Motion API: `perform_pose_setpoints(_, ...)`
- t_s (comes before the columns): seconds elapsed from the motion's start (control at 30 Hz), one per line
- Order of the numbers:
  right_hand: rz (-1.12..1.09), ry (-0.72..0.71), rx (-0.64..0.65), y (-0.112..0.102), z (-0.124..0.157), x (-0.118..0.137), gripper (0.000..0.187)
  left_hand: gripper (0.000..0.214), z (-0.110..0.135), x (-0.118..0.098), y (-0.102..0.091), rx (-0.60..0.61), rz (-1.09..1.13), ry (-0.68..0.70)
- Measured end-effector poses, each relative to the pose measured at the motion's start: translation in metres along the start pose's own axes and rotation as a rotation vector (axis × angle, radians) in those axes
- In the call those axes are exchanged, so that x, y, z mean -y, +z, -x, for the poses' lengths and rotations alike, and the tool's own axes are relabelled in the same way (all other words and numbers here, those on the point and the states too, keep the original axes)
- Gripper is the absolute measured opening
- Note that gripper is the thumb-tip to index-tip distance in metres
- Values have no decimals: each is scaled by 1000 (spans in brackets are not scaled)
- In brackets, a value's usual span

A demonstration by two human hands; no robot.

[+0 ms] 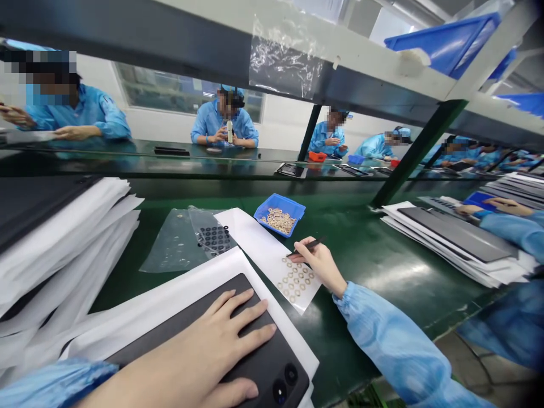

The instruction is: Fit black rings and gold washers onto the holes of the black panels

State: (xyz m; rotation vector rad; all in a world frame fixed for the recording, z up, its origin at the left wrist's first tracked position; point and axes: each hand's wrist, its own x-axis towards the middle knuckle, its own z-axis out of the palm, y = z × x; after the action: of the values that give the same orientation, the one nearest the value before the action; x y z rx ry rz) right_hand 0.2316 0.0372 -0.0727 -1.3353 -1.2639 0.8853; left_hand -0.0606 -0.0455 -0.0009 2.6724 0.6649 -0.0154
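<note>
My left hand point(199, 340) lies flat with its fingers spread on a dark slab-shaped device point(266, 362), which has two round camera lenses near its lower corner. The device rests on a white sheet point(178, 300). My right hand point(318, 265) grips thin black tweezers point(310, 246), and their tip is just above a white sheet with rows of small tan rings point(295, 280). I cannot tell whether the tip touches a ring.
A blue bin point(280, 214) of loose rings and a clear plastic bag point(172, 243) with dark round pads sit beyond my hands. Tall white-and-dark stacks lie on the left point(55, 238) and right point(454, 241). A co-worker's hand point(508, 207) rests at right. A shelf frame crosses overhead.
</note>
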Motion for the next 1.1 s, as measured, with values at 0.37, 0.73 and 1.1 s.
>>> perform_pose_setpoints(0.37,128,-66,-96,4,-4,-14,42,57,1,-1,2,10,-6,-18)
perform_pose_setpoints(0.73,151,-55,-119,3,-3,-14,37,56,1,6,11,-46,11,17)
perform_pose_setpoints(1.1,-55,6,-84,2,5,11,37,52,-4,6,11,-47,-55,29)
